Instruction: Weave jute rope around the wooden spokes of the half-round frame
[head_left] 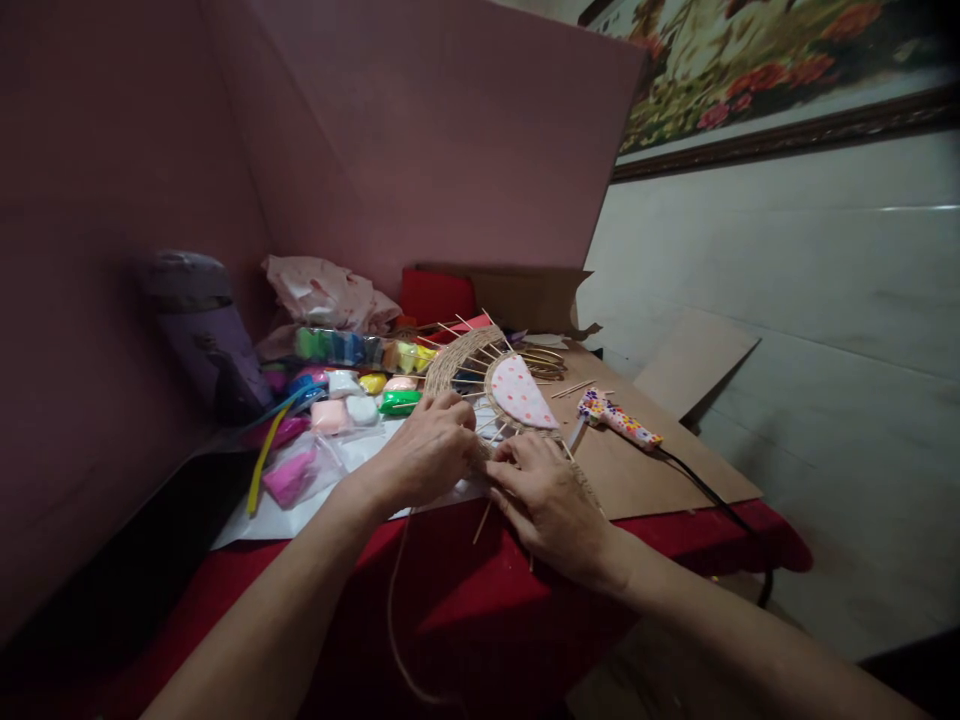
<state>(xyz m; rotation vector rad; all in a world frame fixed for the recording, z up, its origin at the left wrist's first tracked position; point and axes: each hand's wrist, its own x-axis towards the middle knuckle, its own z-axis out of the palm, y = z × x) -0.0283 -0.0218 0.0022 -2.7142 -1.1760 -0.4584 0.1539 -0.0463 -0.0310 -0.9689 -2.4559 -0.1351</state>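
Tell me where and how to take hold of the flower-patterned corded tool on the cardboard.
Grip the flower-patterned tool's slim handle, likely best from above and the right with the right hand. It lies on the cardboard, handle slanting rightward from the head; the cord leaves the handle's end, so close just short of it.

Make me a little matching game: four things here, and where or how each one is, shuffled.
1. Glue gun
2. Tumbler
3. Half-round patch
4. Woven twine piece

A. Pale with dots
B. Touched by left hand and right hand
C. Purple, far left
D. On brown board

Pairs: 1-D, 2-C, 3-A, 4-B
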